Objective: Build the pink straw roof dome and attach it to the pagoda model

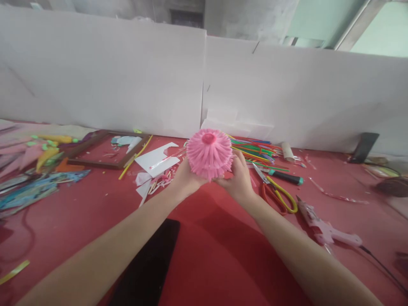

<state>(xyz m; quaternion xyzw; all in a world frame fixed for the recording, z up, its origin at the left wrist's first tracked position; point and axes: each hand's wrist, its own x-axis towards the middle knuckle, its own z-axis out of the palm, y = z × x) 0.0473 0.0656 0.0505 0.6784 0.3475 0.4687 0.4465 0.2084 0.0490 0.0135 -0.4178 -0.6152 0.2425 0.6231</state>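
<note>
A pink pompom-like craft piece (209,155), round and layered with fringed strips and a darker pink knob on top, is held up above the red table. My left hand (188,178) grips it from the left and below, its fingers mostly hidden by the piece. On the other side my right hand (237,175) curls round its right edge, thumb underneath. Scissors (277,193) with red and yellow handles lie just right of my right hand. Behind them is a bundle of coloured pipe cleaners (258,148).
A pink glue gun (328,227) with a cord and a dark-handled cutter (287,177) lie at right. To the left are a brown frame (95,163), white paper scraps (156,159) and pink and blue craft pieces. A black tablet-like slab (149,263) sits under my left forearm. White boards (102,72) stand behind.
</note>
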